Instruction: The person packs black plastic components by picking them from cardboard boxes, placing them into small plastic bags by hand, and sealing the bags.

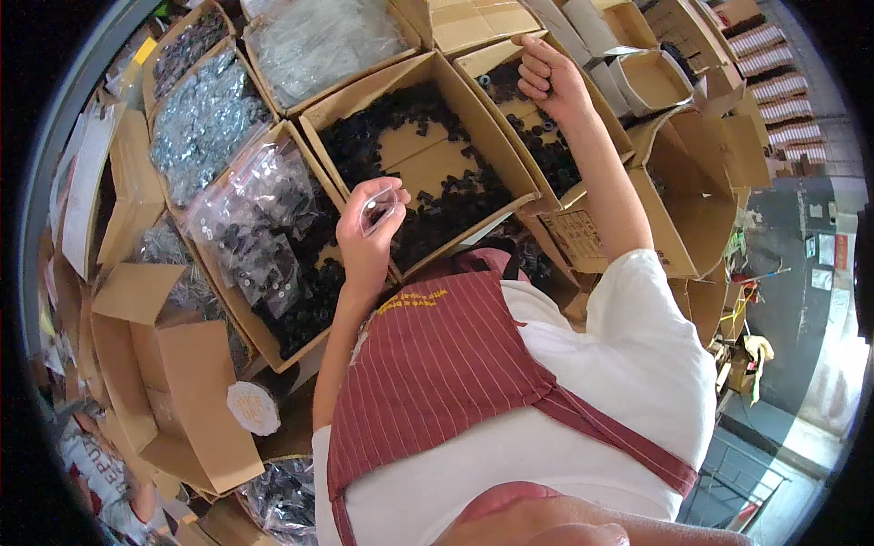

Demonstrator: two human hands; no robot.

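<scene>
My left hand (367, 238) is closed around a small clear plastic bag (376, 211), its mouth rounded, with something dark showing inside. It is over the near left edge of an open cardboard box (523, 187) with small black plastic pieces (364, 127) along its sides. Farther right and higher, my right hand (553, 80) has its fingers curled in above a narrower box of black pieces (555, 164). Whatever its fingertips may pinch is too small or hidden to make out.
To the left, clear bags of small parts (264, 218) lie over another box of black pieces. Boxes of bluish bags (200, 123) and clear plastic bags (323, 45) stand behind. Open cartons are at lower left (205, 391) and right (696, 196). Another person (105, 473) is at lower left.
</scene>
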